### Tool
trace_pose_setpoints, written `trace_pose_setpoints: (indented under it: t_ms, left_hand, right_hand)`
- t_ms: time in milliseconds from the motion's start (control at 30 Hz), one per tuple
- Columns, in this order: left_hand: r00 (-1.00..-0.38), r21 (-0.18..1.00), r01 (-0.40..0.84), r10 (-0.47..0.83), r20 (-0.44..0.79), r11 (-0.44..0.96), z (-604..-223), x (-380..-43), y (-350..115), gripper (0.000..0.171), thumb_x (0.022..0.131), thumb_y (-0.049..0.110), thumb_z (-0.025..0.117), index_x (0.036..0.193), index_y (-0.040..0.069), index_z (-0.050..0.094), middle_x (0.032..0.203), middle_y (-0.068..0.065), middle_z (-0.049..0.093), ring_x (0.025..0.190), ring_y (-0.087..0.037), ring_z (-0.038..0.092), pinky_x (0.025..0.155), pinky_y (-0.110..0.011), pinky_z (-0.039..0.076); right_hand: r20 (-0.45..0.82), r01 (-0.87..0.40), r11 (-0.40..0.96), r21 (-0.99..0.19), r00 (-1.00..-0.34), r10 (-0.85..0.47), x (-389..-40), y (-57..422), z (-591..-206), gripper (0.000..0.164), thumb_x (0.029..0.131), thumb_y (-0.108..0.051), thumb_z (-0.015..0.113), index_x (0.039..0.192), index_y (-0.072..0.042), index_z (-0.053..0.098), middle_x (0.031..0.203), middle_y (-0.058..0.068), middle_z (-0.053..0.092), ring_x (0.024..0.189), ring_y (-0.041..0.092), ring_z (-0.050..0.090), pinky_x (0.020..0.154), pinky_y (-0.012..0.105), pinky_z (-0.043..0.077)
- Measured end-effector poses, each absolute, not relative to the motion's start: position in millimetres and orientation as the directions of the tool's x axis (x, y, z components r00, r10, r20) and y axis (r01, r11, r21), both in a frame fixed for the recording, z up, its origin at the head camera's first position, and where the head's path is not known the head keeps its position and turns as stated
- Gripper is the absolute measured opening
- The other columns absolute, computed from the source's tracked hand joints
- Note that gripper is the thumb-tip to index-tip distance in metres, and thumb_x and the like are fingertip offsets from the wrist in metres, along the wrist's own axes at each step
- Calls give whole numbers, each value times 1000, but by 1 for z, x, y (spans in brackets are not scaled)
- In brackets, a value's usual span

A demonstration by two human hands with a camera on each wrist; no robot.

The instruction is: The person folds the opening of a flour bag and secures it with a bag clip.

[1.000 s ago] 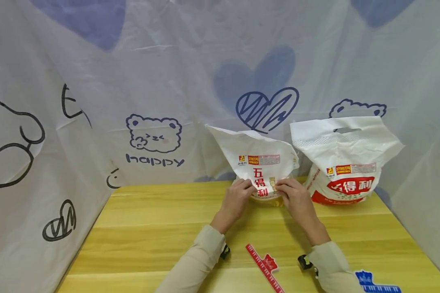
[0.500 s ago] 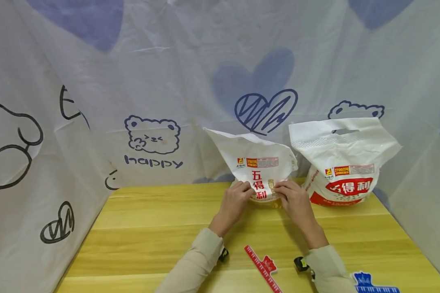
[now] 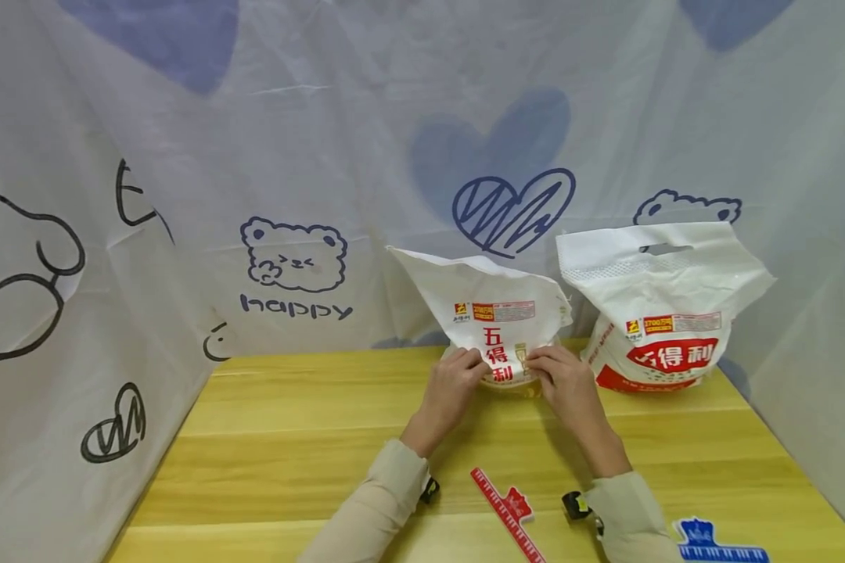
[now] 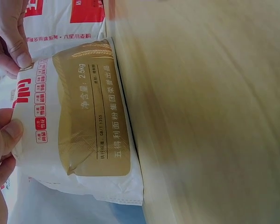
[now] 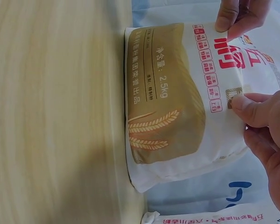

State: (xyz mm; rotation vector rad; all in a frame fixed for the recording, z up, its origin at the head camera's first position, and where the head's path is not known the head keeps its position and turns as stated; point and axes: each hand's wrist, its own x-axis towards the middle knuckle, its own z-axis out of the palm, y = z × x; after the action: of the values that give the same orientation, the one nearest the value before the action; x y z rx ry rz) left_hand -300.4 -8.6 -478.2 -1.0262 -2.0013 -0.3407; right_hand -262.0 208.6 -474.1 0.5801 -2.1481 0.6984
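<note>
A white flour bag (image 3: pixel 493 285) with red lettering stands at the back of the table, its loose top flaring up and left. My left hand (image 3: pixel 451 387) pinches its front on the left side. Opposite it, my right hand (image 3: pixel 569 391) pinches the front near the small gold emblem. In the left wrist view, the left thumb and fingers (image 4: pixel 2 142) grip a fold of the bag above its gold "2.5kg" panel (image 4: pixel 93 116). The right wrist view shows the right thumb and fingers (image 5: pixel 266 123) holding the same fold.
To the right stands a second white flour bag (image 3: pixel 676 313) with a handle slot. Nearer lie a long red clip (image 3: pixel 508 512) with a piano-key print and a similar blue clip (image 3: pixel 721 547). A printed cloth backdrop (image 3: pixel 366 156) rises behind the wooden table (image 3: pixel 289 453).
The flour bag's top left corner has dipped slightly to the left and down. Both hands keep their hold at about the same places.
</note>
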Motion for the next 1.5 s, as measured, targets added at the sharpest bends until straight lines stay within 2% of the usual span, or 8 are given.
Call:
trace_pose_setpoints:
  t_ms: [433,700,1233,1500]
  left_hand:
    - [-330,-99,764,518,790,637,-478,-290,-13,13,91,6,71,81,13,77,84,2,66,75,-14,61,64,-25,53]
    - [-343,-85,750,497,797,656,-479,-285,-17,10,89,8,75,82,14,78,85,3,67,77,-13,64,64,-26,55]
    - [-365,-44,747,465,807,663,-481,-271,-25,16,86,-1,74,80,14,77,86,3,69,80,-14,65,64,-24,56]
    - [-385,-9,753,452,804,658,-483,-265,-29,19,89,-2,71,80,14,77,87,2,69,82,-14,65,65,-24,56]
  right_hand:
    - [794,-625,726,-287,-579,-184,-255,203,-472,20,71,16,83,86,4,77,98,14,74,96,33,70,88,45,57]
    - [801,-632,727,-270,-566,-195,-252,199,-473,20,71,14,85,85,2,77,97,13,74,94,31,71,84,43,58]
    - [796,-640,722,-264,-567,-212,-243,192,-473,21,71,16,84,84,1,77,97,12,74,94,30,70,83,44,58]
    - [793,-645,714,-273,-571,-213,-238,188,-475,22,72,17,82,86,1,77,98,10,73,96,28,69,84,44,58]
